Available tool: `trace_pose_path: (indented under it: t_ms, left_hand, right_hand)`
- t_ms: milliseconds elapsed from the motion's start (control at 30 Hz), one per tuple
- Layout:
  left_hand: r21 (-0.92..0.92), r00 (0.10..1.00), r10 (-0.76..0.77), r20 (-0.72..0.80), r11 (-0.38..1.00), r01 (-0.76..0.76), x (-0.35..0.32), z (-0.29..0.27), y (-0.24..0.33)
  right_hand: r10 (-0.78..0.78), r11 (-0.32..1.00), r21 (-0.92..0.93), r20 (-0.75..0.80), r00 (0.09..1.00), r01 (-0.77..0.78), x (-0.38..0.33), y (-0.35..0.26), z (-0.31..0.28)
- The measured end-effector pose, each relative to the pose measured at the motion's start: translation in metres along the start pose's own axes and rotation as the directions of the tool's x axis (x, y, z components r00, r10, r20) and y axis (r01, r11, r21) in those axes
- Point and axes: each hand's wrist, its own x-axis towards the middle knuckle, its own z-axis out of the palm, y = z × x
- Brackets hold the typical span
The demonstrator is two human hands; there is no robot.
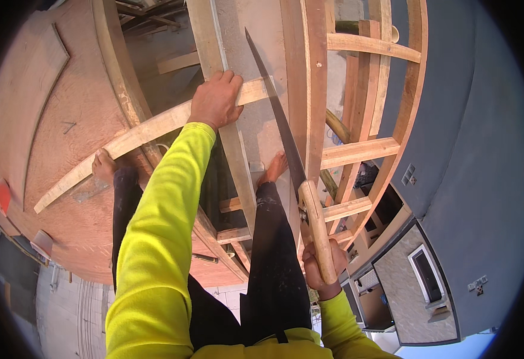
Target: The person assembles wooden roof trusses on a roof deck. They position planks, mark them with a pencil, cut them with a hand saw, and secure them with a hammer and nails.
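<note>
A long pale wooden batten (pixel 160 124) runs from the plywood at left up to the right, across a timber beam. My left hand (pixel 217 100) is closed around it near its far right end, pressing it down over a beam. At lower right my right hand (pixel 323 264) grips the wooden handle of a handsaw (pixel 285 128). Its dark blade points up and away and crosses the batten's right end, just beyond my left hand. Whether the teeth have cut in, I cannot tell. My bare left foot (pixel 102 166) touches the batten's lower part.
My bare right foot (pixel 275 167) rests on a board beside the beam (pixel 238 161). A ladder-like timber frame (pixel 360 152) stands at right, near a grey wall (pixel 471 167). Plywood sheeting (pixel 82 221) spreads at left, with a nail (pixel 68 127) on it. Dark gaps show between the beams.
</note>
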Motion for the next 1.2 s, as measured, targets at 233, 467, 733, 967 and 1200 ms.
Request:
trace_pose_path:
  t_ms: [233, 467, 733, 967, 1200]
  left_hand:
    - [-0.008, 0.998, -0.002, 0.06, 1.0, 0.003, -0.014, 0.001, 0.009]
    - [-0.014, 0.998, 0.004, 0.065, 1.0, -0.003, -0.012, 0.008, 0.007]
    - [-0.033, 0.999, -0.004, 0.048, 0.999, 0.006, -0.006, 0.001, -0.006]
    - [-0.08, 0.998, 0.042, 0.045, 0.996, -0.039, -0.004, 0.003, 0.01]
    - [-0.032, 0.996, -0.002, 0.094, 0.999, 0.005, -0.009, 0.001, -0.001]
  right_hand:
    - [0.015, 0.987, 0.159, -0.005, 1.0, -0.014, 0.118, 0.009, 0.064]
    - [-0.016, 0.999, -0.037, -0.002, 1.0, 0.016, 0.052, 0.003, 0.022]
    - [-0.088, 0.994, -0.058, 0.032, 0.996, 0.089, 0.042, 0.0, 0.025]
    - [-0.133, 0.986, 0.092, -0.047, 0.99, 0.137, 0.159, 0.02, 0.066]
    - [-0.021, 0.995, -0.097, 0.045, 0.999, 0.025, -0.007, -0.01, -0.007]
